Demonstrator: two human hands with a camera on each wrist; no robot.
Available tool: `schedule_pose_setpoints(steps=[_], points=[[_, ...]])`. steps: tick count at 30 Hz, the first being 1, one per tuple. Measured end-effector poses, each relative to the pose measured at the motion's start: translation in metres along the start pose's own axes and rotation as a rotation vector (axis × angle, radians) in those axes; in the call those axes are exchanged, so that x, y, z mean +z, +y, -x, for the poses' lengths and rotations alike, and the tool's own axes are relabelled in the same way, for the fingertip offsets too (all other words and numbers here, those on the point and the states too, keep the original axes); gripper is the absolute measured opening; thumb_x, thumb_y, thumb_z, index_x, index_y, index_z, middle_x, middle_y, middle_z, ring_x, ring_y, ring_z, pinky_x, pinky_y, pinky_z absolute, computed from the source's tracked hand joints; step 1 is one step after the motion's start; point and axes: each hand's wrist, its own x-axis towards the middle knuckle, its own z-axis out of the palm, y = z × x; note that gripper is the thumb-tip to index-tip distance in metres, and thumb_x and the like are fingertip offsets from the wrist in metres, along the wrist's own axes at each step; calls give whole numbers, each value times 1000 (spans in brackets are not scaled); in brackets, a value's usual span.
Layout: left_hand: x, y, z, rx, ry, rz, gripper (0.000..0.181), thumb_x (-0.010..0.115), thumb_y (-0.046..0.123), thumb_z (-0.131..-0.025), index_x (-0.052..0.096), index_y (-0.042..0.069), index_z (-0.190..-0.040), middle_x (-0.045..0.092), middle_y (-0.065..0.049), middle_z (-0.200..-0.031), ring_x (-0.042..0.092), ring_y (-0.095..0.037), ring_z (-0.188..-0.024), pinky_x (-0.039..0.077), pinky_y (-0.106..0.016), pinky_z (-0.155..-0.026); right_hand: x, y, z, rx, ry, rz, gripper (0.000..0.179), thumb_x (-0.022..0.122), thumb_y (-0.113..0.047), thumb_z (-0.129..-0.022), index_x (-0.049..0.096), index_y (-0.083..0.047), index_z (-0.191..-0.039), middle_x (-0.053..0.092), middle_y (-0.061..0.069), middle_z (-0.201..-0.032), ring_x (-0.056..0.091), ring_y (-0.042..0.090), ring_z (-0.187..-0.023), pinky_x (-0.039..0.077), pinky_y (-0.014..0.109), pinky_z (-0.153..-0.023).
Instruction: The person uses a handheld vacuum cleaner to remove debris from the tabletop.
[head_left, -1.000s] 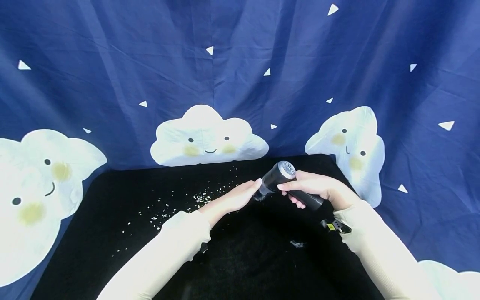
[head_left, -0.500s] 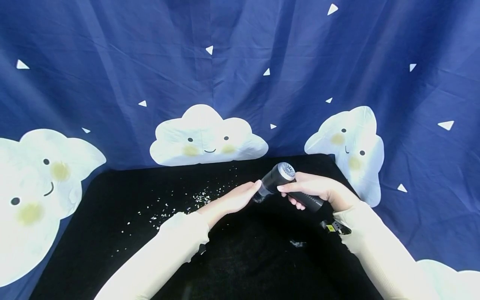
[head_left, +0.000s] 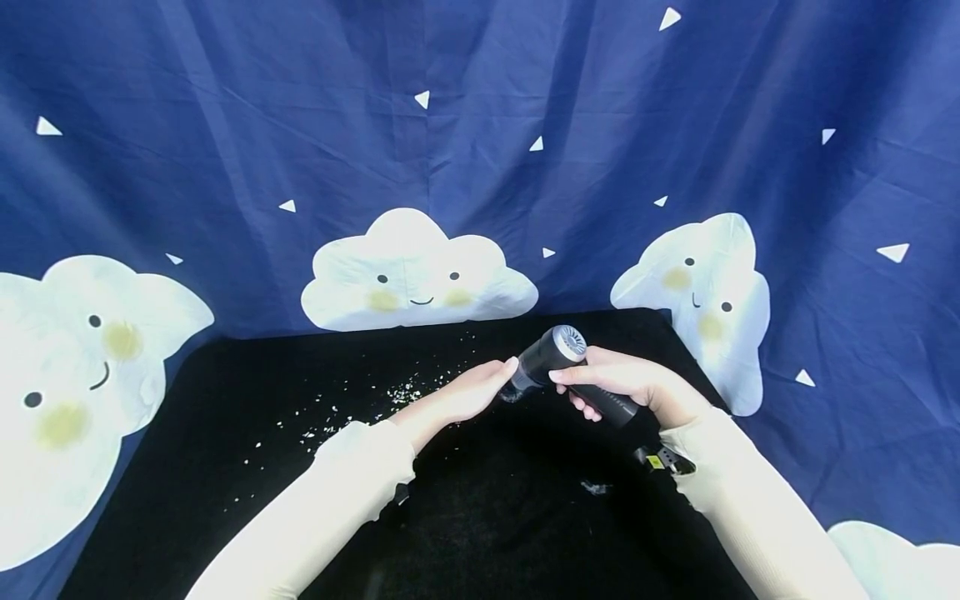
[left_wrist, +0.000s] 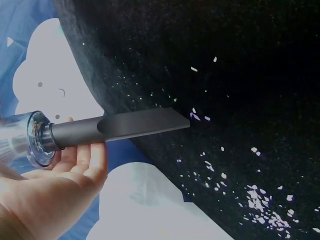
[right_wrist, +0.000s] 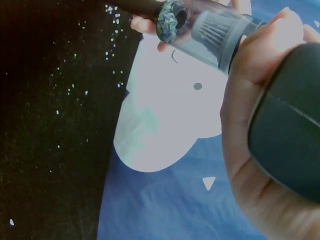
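A dark handheld vacuum cleaner (head_left: 553, 354) with a silver vented end is held tilted over the black-covered table. My right hand (head_left: 618, 377) grips its handle (right_wrist: 292, 120). Farther forward, my left hand (head_left: 471, 395) holds the front end, fingers (left_wrist: 97, 160) behind the base of the flat dark nozzle (left_wrist: 135, 125) and the clear dust cup. Pale bits (right_wrist: 168, 21) are gathered inside the cup's front, near a ribbed filter (right_wrist: 212, 32). In the left wrist view, the nozzle's slanted tip overlaps the table close to small white scraps (left_wrist: 257, 202).
Scraps (head_left: 405, 394) lie scattered over the left and middle of the black cloth (head_left: 480, 533). A pale wispy smudge (head_left: 596, 487) is on the cloth at the right. Behind hangs a blue curtain (head_left: 480, 167) with clouds. A small yellow-marked device (head_left: 657, 461) sits at the right wrist.
Both hands and the vacuum cleaner have shifted slightly left. Their hold on it looks the same.
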Motion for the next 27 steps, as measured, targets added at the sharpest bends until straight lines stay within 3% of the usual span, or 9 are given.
schedule_pose_setpoints(steps=[27], points=[[-3, -3, 11, -33, -11, -16, 71, 25, 65, -103, 63, 9, -125, 64, -4, -108, 58, -21, -96, 46, -41, -89, 6, 5, -6, -40, -59, -15, 27, 62, -28, -99, 61, 0, -98, 58, 9, -69, 59, 19, -53, 54, 32, -54]])
